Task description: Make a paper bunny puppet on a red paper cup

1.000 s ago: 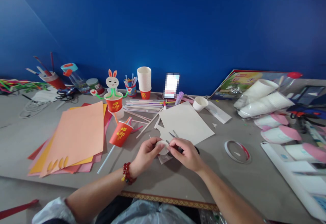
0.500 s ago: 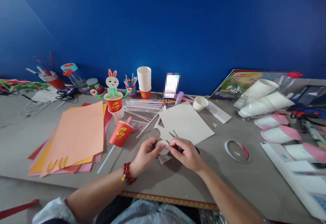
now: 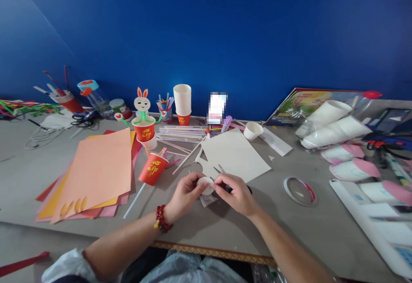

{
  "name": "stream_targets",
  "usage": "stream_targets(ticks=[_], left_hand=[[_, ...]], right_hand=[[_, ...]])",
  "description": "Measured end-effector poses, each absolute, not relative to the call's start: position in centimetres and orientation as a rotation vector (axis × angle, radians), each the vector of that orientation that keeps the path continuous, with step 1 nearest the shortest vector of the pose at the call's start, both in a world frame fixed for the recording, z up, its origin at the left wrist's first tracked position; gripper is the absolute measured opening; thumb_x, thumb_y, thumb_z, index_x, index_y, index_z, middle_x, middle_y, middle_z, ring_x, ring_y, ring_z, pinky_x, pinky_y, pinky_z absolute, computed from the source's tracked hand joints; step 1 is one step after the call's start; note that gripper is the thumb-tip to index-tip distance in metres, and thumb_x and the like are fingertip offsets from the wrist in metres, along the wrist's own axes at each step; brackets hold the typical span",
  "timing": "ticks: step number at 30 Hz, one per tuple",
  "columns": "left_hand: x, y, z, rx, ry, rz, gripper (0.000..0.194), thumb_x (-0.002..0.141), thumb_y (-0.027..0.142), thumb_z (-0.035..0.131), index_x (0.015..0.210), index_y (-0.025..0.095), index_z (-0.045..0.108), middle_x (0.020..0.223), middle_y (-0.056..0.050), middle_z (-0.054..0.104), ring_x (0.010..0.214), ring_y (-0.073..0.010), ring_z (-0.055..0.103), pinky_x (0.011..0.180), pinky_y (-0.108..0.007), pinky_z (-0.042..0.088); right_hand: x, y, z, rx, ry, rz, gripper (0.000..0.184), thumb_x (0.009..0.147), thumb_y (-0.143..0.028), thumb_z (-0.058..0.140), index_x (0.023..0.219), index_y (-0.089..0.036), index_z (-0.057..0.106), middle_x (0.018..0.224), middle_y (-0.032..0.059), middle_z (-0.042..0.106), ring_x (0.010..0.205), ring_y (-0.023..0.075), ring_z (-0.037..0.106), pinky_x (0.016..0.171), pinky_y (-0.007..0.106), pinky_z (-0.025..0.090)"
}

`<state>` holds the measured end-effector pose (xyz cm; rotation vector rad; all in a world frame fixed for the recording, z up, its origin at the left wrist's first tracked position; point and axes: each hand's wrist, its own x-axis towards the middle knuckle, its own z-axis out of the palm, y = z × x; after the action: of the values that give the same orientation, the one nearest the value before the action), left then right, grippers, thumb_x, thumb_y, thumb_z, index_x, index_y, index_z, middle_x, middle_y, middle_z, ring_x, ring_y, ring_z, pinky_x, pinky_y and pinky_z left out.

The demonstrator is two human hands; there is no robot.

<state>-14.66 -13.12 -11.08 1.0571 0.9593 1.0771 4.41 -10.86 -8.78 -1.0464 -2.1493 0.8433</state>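
Observation:
Between my two hands is a small round white paper disc (image 3: pixel 205 186). My left hand (image 3: pixel 186 193) pinches its left side, thumb on top. The fingertips of my right hand (image 3: pixel 234 192) are closed at the disc's right edge. A white paper scrap (image 3: pixel 207 201) lies on the table just below the disc. Scissors (image 3: pixel 219 169) lie partly hidden under my right hand, with blades pointing away and dark handles showing beside it. A large white paper sheet (image 3: pixel 236 154) spreads out beyond my hands. To the left, a red paper cup (image 3: pixel 153 169) with straws through it lies tilted.
Coloured paper sheets (image 3: pixel 96 167) are stacked at left. A rabbit figure (image 3: pixel 142 103) stands in a red cup behind. Straws (image 3: pixel 182 133), a cup stack (image 3: pixel 182 98) and a white cup (image 3: pixel 253 131) line the back. A tape roll (image 3: pixel 300 192) and bagged cups (image 3: pixel 334 130) are at right.
Almost nothing differs. The white disc has tilted very slightly between my fingers, and both hands keep their places.

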Motion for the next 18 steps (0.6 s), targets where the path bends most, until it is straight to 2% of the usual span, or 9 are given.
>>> stream_targets(ticks=[12,18], left_hand=[[-14.61,-13.08,-11.0,1.061,0.954,1.082,0.04,0.077,0.052,0.073,0.085,0.015,0.06,0.071,0.001,0.058,0.062,-0.0111,0.05,0.059,-0.023,0.041],[-14.69,-13.07,-11.34,1.061,0.914,1.083,0.034,0.081,0.047,0.071,0.086,0.015,0.06,0.07,0.002,0.055,0.061,-0.0095,0.046,0.057,-0.022,0.037]], right_hand=[[4.36,-10.91,-8.68,-1.055,-2.145,0.832,0.023,0.096,-0.032,0.053,0.076,-0.022,0.055,0.068,-0.0016,0.058,0.063,0.0134,0.052,0.058,0.023,0.04],[4.38,-10.95,-8.58,-1.06,-2.142,0.832,0.022,0.096,-0.032,0.053,0.076,-0.022,0.055,0.069,-0.002,0.06,0.064,0.0132,0.053,0.06,0.023,0.041]])
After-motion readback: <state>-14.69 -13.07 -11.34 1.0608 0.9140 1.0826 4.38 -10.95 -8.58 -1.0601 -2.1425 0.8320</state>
